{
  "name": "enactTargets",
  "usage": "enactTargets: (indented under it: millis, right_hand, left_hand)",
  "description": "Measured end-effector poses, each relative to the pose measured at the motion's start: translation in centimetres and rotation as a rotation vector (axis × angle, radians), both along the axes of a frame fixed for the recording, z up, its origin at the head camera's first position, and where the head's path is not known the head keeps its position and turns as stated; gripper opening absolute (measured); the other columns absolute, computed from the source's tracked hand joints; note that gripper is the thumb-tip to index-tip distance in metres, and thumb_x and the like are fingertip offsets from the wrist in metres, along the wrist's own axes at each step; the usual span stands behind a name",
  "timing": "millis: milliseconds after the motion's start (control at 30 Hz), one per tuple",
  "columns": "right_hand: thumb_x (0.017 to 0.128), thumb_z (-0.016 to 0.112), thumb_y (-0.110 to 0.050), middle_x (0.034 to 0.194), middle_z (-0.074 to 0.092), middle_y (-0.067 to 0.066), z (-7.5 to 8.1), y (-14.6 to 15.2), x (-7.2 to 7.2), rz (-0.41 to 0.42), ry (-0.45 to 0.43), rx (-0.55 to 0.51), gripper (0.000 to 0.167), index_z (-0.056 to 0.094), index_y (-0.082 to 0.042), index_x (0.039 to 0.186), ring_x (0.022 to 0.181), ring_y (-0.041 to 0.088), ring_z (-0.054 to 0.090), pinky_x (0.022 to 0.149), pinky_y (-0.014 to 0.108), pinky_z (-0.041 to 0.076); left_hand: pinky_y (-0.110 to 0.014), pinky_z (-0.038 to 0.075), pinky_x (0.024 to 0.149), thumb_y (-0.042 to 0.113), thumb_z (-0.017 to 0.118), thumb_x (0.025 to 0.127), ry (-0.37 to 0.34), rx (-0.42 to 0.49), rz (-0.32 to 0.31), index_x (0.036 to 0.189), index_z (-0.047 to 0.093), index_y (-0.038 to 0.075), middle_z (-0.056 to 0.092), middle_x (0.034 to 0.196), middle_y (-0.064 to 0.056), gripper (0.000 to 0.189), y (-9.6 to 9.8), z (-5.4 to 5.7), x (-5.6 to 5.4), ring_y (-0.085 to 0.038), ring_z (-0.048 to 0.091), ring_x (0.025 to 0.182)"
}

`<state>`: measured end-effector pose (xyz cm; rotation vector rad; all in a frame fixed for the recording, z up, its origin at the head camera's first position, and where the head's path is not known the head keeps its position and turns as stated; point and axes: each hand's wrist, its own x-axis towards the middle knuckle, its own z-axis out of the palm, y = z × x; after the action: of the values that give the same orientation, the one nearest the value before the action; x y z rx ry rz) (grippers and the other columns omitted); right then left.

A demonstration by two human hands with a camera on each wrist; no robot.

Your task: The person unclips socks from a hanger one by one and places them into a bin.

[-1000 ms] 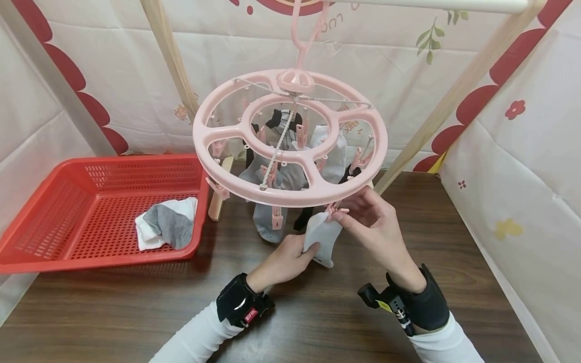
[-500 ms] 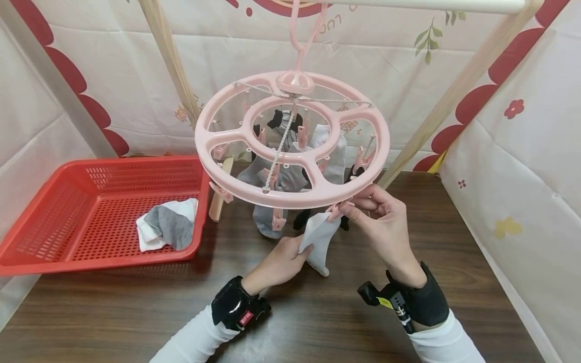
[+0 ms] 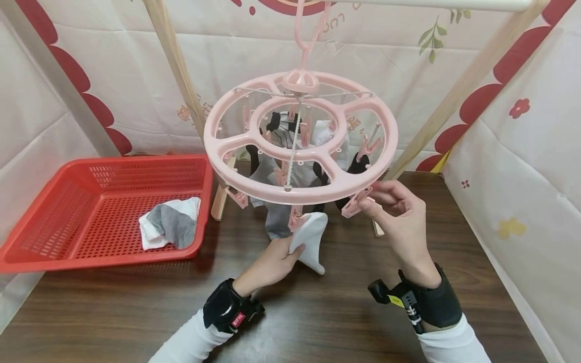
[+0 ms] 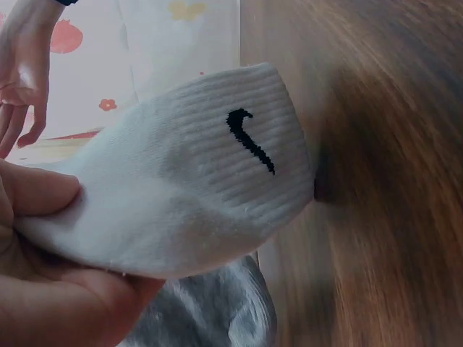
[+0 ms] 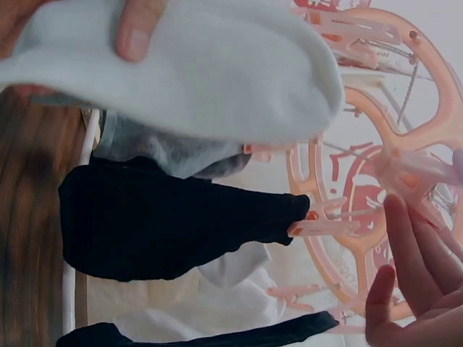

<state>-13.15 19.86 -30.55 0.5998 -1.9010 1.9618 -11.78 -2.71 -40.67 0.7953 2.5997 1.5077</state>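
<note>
My left hand [image 3: 274, 262] pinches a white sock [image 3: 310, 242] between thumb and fingers below the front rim of the pink round clip hanger [image 3: 281, 194]. A black swoosh marks its ribbed cuff in the left wrist view. The toe end points up beside a hanging peg [image 3: 296, 219]; in the head view they overlap. My right hand [image 3: 401, 217] is at the hanger's right rim, its fingers apart, with fingertips by another pink peg [image 3: 356, 202] that holds nothing. Black socks [image 5: 173, 224] and a grey sock [image 3: 278, 219] hang from the hanger.
A red basket [image 3: 54, 262] at the left holds a grey and white cloth bundle [image 3: 170, 224]. The hanger hooks over a white bar [image 3: 436, 4] between wooden legs [image 3: 177, 65]. Fabric walls [image 3: 513, 166] enclose the wooden table [image 3: 345, 312].
My left hand has carried the white sock slightly left, away from the right peg. My right hand has shifted right and loosened its pinch on that peg. The hanger has swung rightward.
</note>
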Motion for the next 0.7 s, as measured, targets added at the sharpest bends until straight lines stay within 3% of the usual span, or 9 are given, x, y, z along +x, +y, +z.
enactTargets:
  millis: [67,333,433,633,700]
  right_hand:
    - [0.082,0.067,0.012,0.095,0.071,0.009,0.0,0.2,0.0,0.004,-0.017,-0.027,0.028,0.066,0.001,0.108,0.091,0.016,0.066,0.079,0.023,0.049]
    - [0.084,0.061,0.016,0.102,0.068,0.011,-0.1,0.6,-0.2,0.014,-0.031,-0.072,0.035,0.062,0.001,0.116,0.095,0.02,0.064,0.084,0.026,0.048]
    - [0.085,0.061,0.015,0.105,0.067,0.01,-0.1,0.8,-0.2,0.0,-0.042,-0.056,0.037,0.061,0.0,0.118,0.097,0.02,0.062,0.085,0.026,0.047]
    - [0.086,0.06,0.015,0.104,0.066,0.009,-0.4,1.3,-0.4,-0.004,-0.072,-0.056,0.036,0.06,-0.002,0.118,0.093,0.018,0.062,0.082,0.024,0.049]
    - [0.086,0.061,0.013,0.102,0.066,0.009,-0.6,1.4,-0.6,0.009,-0.082,-0.061,0.035,0.06,-0.002,0.117,0.091,0.018,0.062,0.08,0.024,0.05]
  left_hand:
    - [-0.036,0.047,0.075,0.008,0.051,0.099,-0.005,0.001,0.001,0.103,0.062,-0.002,0.059,0.08,-0.004,0.015,-0.1,0.1,0.0,-0.015,0.055,0.079]
    - [-0.034,0.046,0.071,0.009,0.051,0.099,-0.021,-0.022,0.015,0.105,0.06,0.0,0.064,0.087,-0.008,0.014,-0.5,0.2,0.2,-0.014,0.054,0.076]
    - [-0.032,0.045,0.07,0.009,0.051,0.099,-0.019,-0.021,0.017,0.105,0.06,0.0,0.06,0.082,-0.004,0.014,-0.7,0.2,0.3,-0.014,0.053,0.076]
    - [-0.03,0.042,0.067,0.01,0.052,0.099,-0.008,-0.029,0.025,0.104,0.06,0.001,0.038,0.068,0.006,0.013,-1.4,0.4,0.4,-0.014,0.049,0.069]
    - [-0.031,0.043,0.067,0.009,0.053,0.098,0.0,-0.033,0.035,0.102,0.061,0.001,0.04,0.067,0.007,0.013,-1.6,0.4,0.5,-0.014,0.049,0.069]
